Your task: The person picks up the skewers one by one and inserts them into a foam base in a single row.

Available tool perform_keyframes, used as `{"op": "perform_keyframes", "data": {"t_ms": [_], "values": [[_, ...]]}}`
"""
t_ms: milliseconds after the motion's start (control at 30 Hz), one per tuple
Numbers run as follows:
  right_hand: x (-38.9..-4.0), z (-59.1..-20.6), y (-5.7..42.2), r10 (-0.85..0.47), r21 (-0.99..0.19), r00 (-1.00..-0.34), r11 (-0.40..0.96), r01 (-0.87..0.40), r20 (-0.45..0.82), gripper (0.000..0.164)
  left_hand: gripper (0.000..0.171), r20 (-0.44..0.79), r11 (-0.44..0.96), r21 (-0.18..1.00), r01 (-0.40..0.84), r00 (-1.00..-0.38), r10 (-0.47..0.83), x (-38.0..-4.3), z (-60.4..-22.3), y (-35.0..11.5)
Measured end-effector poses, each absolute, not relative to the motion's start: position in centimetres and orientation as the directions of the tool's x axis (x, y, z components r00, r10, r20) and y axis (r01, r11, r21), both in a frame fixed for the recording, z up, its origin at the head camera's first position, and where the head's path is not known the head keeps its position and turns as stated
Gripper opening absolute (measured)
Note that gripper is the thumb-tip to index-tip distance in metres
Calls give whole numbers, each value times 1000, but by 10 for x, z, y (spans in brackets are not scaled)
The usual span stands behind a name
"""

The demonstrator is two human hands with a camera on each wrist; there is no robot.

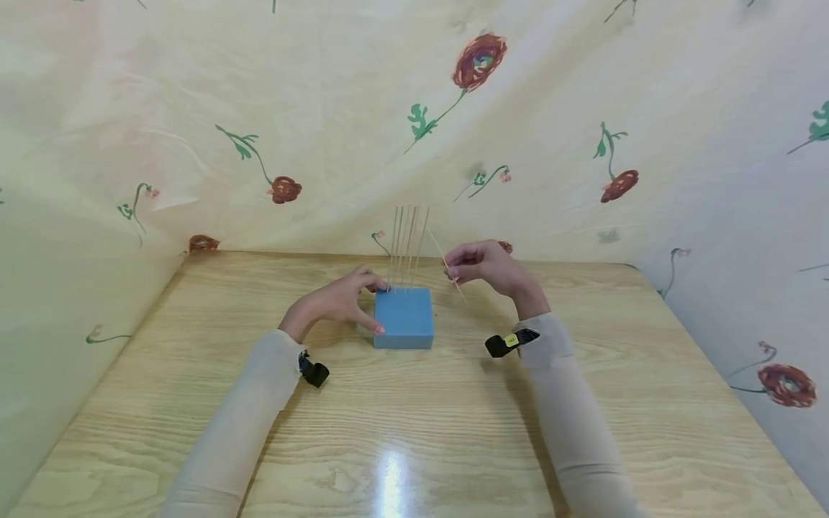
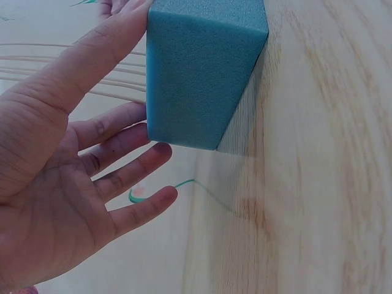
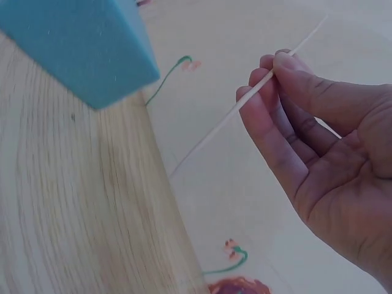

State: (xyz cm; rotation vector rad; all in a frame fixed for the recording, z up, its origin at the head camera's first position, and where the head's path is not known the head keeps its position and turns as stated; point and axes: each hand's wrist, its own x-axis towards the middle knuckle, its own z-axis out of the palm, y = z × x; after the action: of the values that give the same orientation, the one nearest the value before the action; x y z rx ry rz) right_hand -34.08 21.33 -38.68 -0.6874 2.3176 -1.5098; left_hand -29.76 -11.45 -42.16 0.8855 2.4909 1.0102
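Note:
A blue foam block [image 1: 403, 313] rests on the wooden table, with several thin wooden sticks [image 1: 399, 248] standing up from its top along the back edge. My left hand [image 1: 337, 298] is at the block's left side, thumb on the front left edge and a fingertip at the back left corner. In the left wrist view, the fingers of that hand [image 2: 73, 147] are spread and fairly straight. To the right of the block, above the table, my right hand [image 1: 486, 266] pinches one loose thin wooden stick [image 3: 214, 130] between thumb and fingertips. The stick leans, its upper end toward the standing ones.
Behind the table [image 1: 401, 417] hangs a pale flowered cloth [image 1: 363, 108], close past the standing sticks. More of this cloth borders the left and right sides. Each wrist wears a small black camera [image 1: 314, 370].

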Motion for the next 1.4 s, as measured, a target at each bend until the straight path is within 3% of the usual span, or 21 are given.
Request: {"op": "perform_keyframes", "data": {"t_ms": [233,633,1033,1400], "values": [[-339,-394,201,-527,-945,-847,239,-221,65,20,78,-66,564,714,415,-762,644,-298,-422,-113],[-338,-401,185,-495,-953,-864,203,-224,98,25,78,-65,564,720,404,-770,635,-298,-421,-115],[-337,-400,178,-433,-963,-882,99,-252,187,9,77,-62,553,731,399,-768,637,-298,-420,-114],[-334,-396,176,-419,-962,-880,44,-268,226,7,77,-63,554,730,400,-768,637,-298,-420,-114]]}}
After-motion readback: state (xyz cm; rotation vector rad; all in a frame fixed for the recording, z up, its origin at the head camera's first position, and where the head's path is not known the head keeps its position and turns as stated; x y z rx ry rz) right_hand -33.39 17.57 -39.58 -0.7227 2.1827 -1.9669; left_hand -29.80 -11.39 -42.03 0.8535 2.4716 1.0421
